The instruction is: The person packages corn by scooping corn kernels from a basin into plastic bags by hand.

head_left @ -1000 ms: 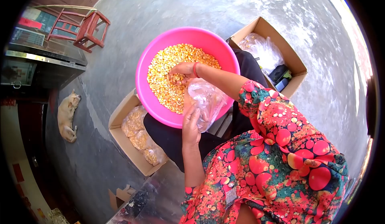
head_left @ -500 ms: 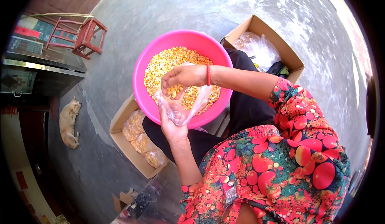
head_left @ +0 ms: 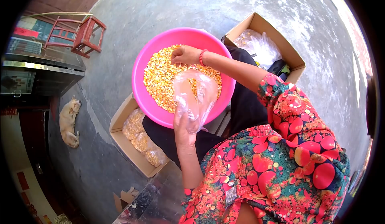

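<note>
Plastic bag: clear film, located over the lower part of the pink basin; its lower end extends past the basin rim; kernels show through the film, but whether they lie inside or behind it cannot be told.

Left hand: positioned at the near rim of the basin; thumb and fingers are closed on the near side of the plastic bag, gripping it.

Right hand: positioned at the corn kernels, above the bag in the view and apart from it; fingers are curled, palm side down; whether they enclose kernels cannot be told; a red bracelet encircles the wrist.

Basin: set between the dark trouser legs; corn kernels cover its bottom.

Surroundings: the left box, cardboard, holds filled bags of corn; the right box, also cardboard, holds clear plastic and a dark object; a dog lies on the grey floor; a red chair stands beyond it.
</note>
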Motion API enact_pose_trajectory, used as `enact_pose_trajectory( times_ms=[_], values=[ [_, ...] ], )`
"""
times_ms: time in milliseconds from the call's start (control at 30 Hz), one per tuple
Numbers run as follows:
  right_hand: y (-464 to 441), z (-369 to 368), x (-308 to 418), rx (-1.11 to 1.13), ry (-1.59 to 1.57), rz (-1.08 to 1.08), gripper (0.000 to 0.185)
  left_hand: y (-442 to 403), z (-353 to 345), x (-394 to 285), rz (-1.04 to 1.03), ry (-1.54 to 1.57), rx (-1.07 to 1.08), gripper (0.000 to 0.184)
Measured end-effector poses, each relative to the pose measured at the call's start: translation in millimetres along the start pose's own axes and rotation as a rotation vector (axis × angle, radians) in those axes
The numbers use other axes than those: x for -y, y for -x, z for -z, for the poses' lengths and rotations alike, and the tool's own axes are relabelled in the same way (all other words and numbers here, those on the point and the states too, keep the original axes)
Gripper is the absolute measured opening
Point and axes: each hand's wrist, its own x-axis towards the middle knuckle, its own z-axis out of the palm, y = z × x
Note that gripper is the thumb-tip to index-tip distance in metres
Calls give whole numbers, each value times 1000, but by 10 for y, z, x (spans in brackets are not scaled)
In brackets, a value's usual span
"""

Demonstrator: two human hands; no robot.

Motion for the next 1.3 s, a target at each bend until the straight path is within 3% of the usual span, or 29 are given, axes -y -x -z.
enact_pose_trajectory(
  times_ms=[67,133,300,367,500,567,700,767,867,933,1033,1100,1167,1233,1267,1300],
  values=[
    [-317,-78,-402,-39,136,-43,21,35,12,60,-1,-150,48,42],
    [-504,-197,-692,-121,630,-38,28,56,-142,99,61,-269,-17,39],
    [-666,-562,-713,-6,604,-105,37,75,-246,197,75,-394,-1,29],
    [-604,-709,-539,100,495,-104,41,69,-200,169,219,-315,161,28],
    [-585,-820,-514,170,342,-150,40,114,-366,148,184,-365,106,27],
    [-459,-808,-440,134,-417,-447,33,127,-356,154,131,-328,12,23],
    [-295,-566,-104,196,-691,-518,20,55,-245,118,6,-300,-129,17],
    [-398,-508,-188,281,-725,-455,20,35,-179,-4,19,23,-49,24],
    [-268,-303,84,269,-792,-418,17,-52,-288,-103,-125,56,-237,30],
    [-144,-205,274,264,-797,-342,15,-98,-321,-150,-159,84,-216,31],
    [50,-158,538,213,-816,-269,12,-135,-329,-190,-207,77,-335,10],
    [226,-134,675,270,-807,-143,12,-168,-177,-187,-197,171,-119,12],
    [409,-109,750,474,-692,-57,16,-174,-228,-204,-211,187,-113,11],
    [642,-260,818,328,-609,-96,19,-176,-292,-228,-225,202,-110,11],
    [618,-307,702,439,-552,-24,20,-180,-351,-239,-219,178,-241,11],
    [602,-405,570,388,-467,13,21,-182,-381,-241,-211,152,-372,11]
  ],
)
